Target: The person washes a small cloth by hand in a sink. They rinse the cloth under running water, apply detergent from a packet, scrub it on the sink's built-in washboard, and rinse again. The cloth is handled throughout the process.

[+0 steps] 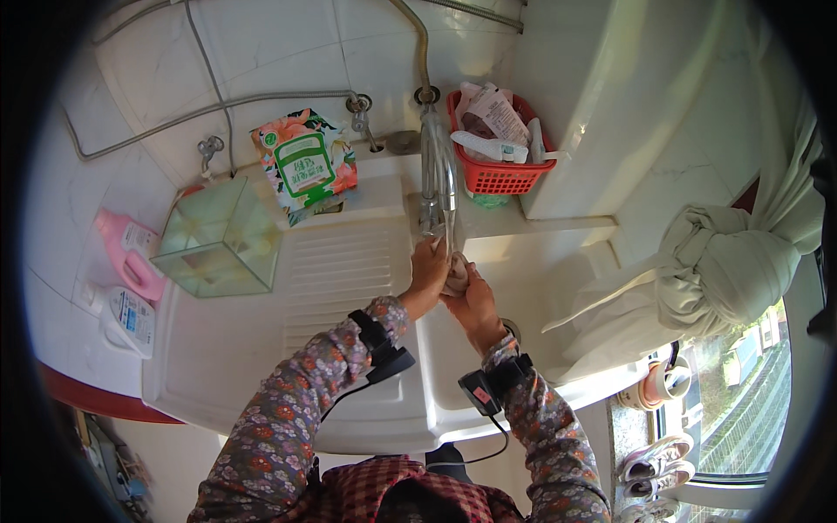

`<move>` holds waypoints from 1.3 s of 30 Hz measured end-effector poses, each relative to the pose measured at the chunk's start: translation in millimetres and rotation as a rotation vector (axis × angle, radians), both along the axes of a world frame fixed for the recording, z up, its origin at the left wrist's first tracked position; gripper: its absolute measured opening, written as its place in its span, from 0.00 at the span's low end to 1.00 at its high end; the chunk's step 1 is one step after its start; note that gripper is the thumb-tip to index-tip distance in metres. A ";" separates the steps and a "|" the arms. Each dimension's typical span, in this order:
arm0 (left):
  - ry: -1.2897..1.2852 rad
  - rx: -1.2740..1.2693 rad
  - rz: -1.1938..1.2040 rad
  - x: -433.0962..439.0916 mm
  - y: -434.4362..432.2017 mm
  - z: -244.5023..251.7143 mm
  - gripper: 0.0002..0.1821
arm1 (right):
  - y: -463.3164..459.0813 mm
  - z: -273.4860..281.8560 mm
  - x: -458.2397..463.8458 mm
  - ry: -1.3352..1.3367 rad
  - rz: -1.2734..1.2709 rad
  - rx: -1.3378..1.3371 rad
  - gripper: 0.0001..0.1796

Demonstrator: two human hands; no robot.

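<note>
A light brown wet cloth (456,276) is bunched between my two hands under the chrome faucet (447,157), and water runs from the spout onto it. My left hand (428,273) grips the cloth from the left, close to the faucet's base. From the right and slightly below, my right hand (476,306) closes around its other side. Both hands are over the ridge between the ribbed washboard (340,274) and the basin (543,281) of the white laundry sink. The fingers partly hide the cloth.
Left stand a glass tank (219,242), a pink bottle (131,252) and a white bottle (127,320). A flowered detergent pouch (306,163) lies behind the washboard. A red basket (507,176) holding packets is right of the faucet. A knotted curtain (726,274) hangs beside the basin.
</note>
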State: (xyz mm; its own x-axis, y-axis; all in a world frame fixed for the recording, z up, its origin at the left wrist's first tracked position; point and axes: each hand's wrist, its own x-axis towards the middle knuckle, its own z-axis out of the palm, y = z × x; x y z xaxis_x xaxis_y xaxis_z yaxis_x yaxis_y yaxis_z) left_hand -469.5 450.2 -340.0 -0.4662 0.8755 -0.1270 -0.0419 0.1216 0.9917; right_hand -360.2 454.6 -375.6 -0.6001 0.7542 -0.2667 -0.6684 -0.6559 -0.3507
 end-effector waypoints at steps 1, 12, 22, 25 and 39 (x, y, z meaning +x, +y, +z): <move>0.006 0.017 -0.011 9.6 -9.3 1.2 0.14 | 5.5 -1.0 -0.9 0.011 -0.030 -0.009 0.21; 0.310 0.050 0.093 -10.7 1.2 -0.9 0.25 | -12.8 4.9 -11.4 -0.015 -0.027 -0.006 0.23; 0.616 0.195 -0.006 -6.0 -4.6 -5.3 0.15 | -16.3 0.4 -9.0 0.010 0.008 -0.053 0.22; 0.227 -0.001 -0.027 -15.0 3.8 -0.3 0.19 | -13.5 -1.5 -5.4 0.041 0.026 -0.053 0.21; 0.300 -0.157 -0.250 -22.8 -7.5 8.4 0.13 | 3.4 -10.7 -12.1 0.588 0.248 0.129 0.23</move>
State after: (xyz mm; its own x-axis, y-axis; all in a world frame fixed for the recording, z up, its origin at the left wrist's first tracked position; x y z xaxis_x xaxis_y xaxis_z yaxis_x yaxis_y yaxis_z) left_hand -492.3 442.8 -331.6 -0.2784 0.9472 -0.1592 0.2957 0.2423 0.9240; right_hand -372.3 458.0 -386.3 -0.7787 0.5787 0.2426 -0.6071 -0.7925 -0.0584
